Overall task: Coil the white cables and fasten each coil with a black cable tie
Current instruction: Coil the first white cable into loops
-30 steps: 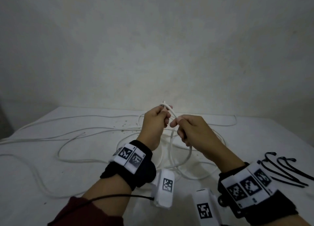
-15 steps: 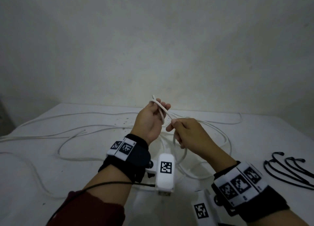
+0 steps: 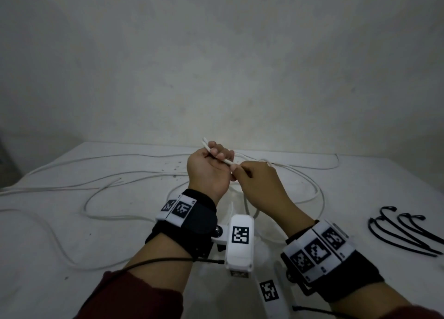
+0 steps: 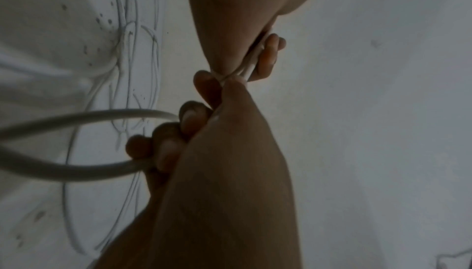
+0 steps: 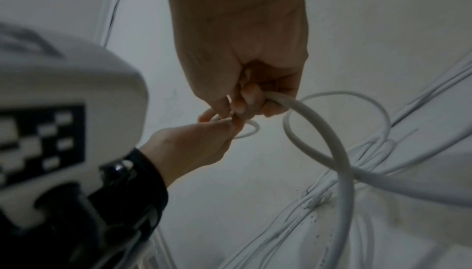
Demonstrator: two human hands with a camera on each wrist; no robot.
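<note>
- Left hand (image 3: 208, 172) fisted on cable (image 3: 217, 156), two strands poking out above fingers.
- Right hand (image 3: 260, 183) pinching same cable beside it, held above table (image 3: 72, 234).
- Rest of cable looped loose on table.
- Ties (image 3: 406, 232) far right, untouched.

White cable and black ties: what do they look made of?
White cable: seemingly flexible plastic-jacketed cord, smooth matte, bending in soft loops where both hands grip it. Black ties: probably thin plastic strips, slightly curled; finish too dim to judge.
</note>
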